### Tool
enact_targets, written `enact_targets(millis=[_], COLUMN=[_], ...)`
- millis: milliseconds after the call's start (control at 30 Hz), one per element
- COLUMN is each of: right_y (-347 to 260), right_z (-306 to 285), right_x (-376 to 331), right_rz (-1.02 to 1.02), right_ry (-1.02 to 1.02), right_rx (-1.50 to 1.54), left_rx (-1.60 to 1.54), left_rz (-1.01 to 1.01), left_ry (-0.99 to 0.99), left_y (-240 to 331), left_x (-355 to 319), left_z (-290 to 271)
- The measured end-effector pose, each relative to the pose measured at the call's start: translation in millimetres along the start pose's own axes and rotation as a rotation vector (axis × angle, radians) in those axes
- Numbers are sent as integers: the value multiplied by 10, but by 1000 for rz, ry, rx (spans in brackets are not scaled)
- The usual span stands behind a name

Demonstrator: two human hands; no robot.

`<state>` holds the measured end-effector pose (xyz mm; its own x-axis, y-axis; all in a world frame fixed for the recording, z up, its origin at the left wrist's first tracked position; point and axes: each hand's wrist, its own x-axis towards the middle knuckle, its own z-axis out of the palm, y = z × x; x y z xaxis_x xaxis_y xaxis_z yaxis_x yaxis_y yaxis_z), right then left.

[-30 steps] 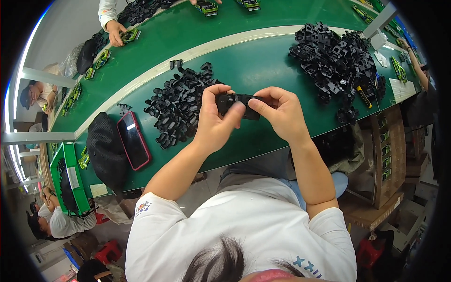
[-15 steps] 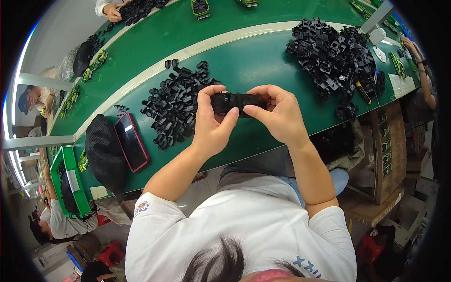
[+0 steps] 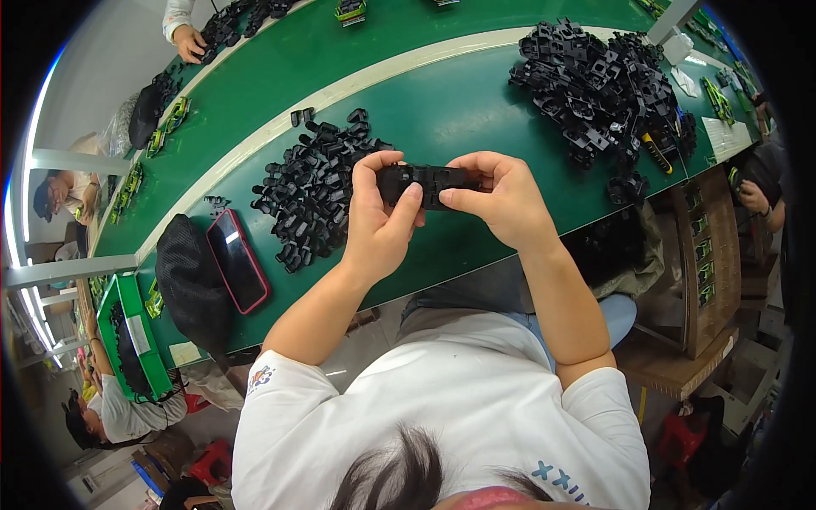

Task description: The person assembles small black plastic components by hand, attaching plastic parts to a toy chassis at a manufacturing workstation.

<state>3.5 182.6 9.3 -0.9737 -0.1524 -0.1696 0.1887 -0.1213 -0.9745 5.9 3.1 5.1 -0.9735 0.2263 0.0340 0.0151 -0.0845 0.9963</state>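
Note:
Both my hands hold one black plastic part (image 3: 432, 178) above the green table, its long side running left to right. My left hand (image 3: 381, 208) grips the left end, thumb pressed on its near face. On the right end my right hand (image 3: 501, 197) is closed, with its thumb against the near side and the fingers behind. Left of my left hand lies a heap of small black plastic pieces (image 3: 310, 191). Farther off at the right is a larger pile of black open-framed plastic parts (image 3: 595, 93). Fingers cover both ends of the held part.
A red-cased phone (image 3: 238, 262) and a black mesh bag (image 3: 189, 276) lie at the left, near a green bin (image 3: 140, 336). A yellow-and-black knife-like tool (image 3: 656, 153) rests by the right pile. Co-workers sit around; one's hand (image 3: 189, 41) works at the far left.
My left thumb has shifted up onto the held part's face. The far-left co-worker's hand has moved left and nearer, and the right-hand co-worker's arm has dropped lower.

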Motion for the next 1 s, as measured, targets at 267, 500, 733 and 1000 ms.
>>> enact_targets(millis=[267, 500, 733, 1000], right_y=[-62, -203, -213, 291], right_z=[29, -212, -422, -443], right_x=[-22, 30, 195, 318], right_rz=[-37, -13, -189, -262], right_ry=[41, -56, 97, 393], right_rx=[-103, -12, 10, -127], left_rx=[222, 579, 819, 1097], left_rz=[174, 266, 323, 165], left_ry=[-62, -183, -24, 569], left_y=[25, 194, 690, 304], left_x=[-49, 90, 587, 3435], left_z=[-40, -118, -482, -2139])
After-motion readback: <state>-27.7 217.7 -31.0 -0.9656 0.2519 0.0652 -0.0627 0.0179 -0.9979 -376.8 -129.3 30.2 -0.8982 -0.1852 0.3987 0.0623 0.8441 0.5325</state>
